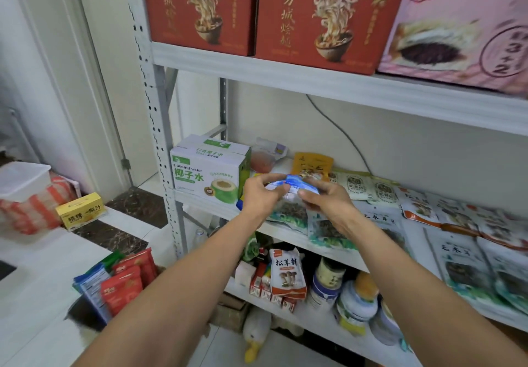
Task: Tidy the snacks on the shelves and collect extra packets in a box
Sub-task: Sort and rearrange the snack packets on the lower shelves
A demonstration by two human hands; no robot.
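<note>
Both my hands hold one blue and white snack packet (297, 184) above the front of the middle shelf (288, 234). My left hand (261, 192) grips its left end and my right hand (325, 199) pinches its right end. Under my hands lie flat packets of dark dried food (291, 215). More such packets (457, 255) cover the shelf to the right. On the floor at lower left, a box (85, 314) holds red and blue packets (123, 284) standing upright; only its dark front side shows.
A white and green coconut water carton (208, 168) stands on the middle shelf's left end. Red noodle cartons (328, 15) and a pink carton (463, 26) fill the top shelf. Jars, cans and a mushroom pouch (287, 274) crowd the lower shelf. A yellow box (81, 209) sits on the floor.
</note>
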